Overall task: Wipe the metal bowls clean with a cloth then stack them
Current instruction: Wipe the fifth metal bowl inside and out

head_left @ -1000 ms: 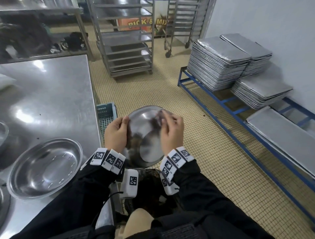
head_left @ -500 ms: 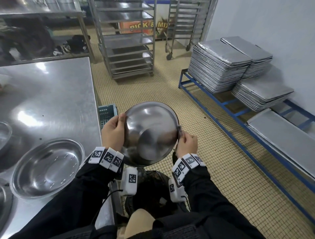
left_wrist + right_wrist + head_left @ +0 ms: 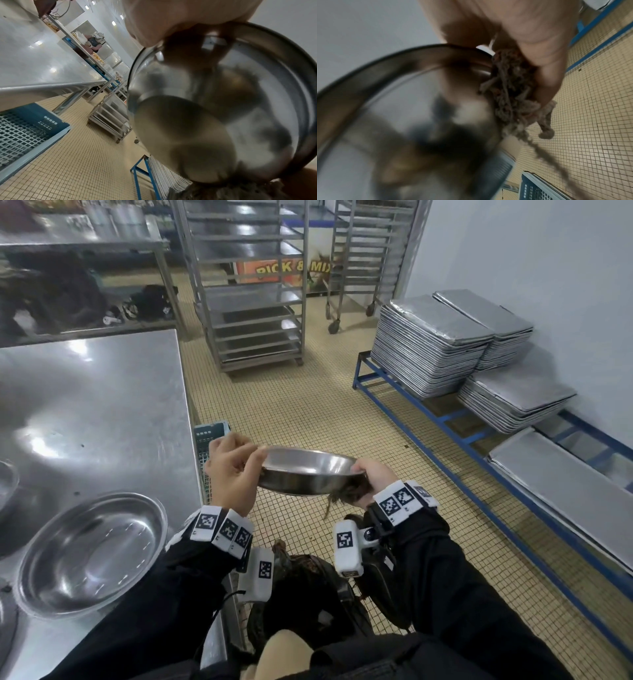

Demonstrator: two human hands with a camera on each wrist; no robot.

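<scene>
Steel bowl [image 3: 310, 472] in two hands, one bowl on table [image 3: 90, 549].

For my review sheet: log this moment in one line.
left hand: grips bowl rim | right hand: cloth under bowl | bowl: rim-up over floor

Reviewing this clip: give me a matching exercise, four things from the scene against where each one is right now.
Things:
1. held bowl
2. cloth
3. second bowl
4. baking trays

Places:
A. stacked on the blue rack by the wall
B. open side up on the steel table
C. bunched in the right hand under a rim
D. between both hands, above the tiled floor

Pairs: 1-D, 2-C, 3-B, 4-A
</scene>
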